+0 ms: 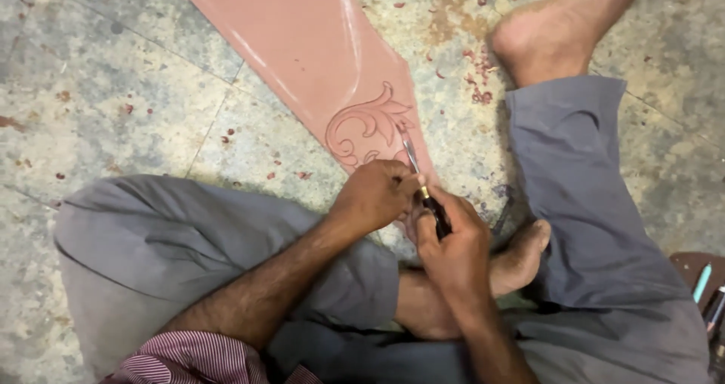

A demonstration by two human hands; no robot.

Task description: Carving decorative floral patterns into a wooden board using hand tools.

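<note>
A long reddish-brown board lies on the stone floor, narrowing toward me, with a carved leaf scroll near its close end. My right hand grips the dark handle of a thin metal carving chisel, whose blade slants up onto the scroll. My left hand rests on the board's near end and pinches the chisel's shaft just above the handle. Both hands touch each other over the board's tip.
I sit on a mottled stone floor strewn with small reddish chips, grey trousers over my legs and bare feet beside the board. Some tools, one teal, lie at the right edge.
</note>
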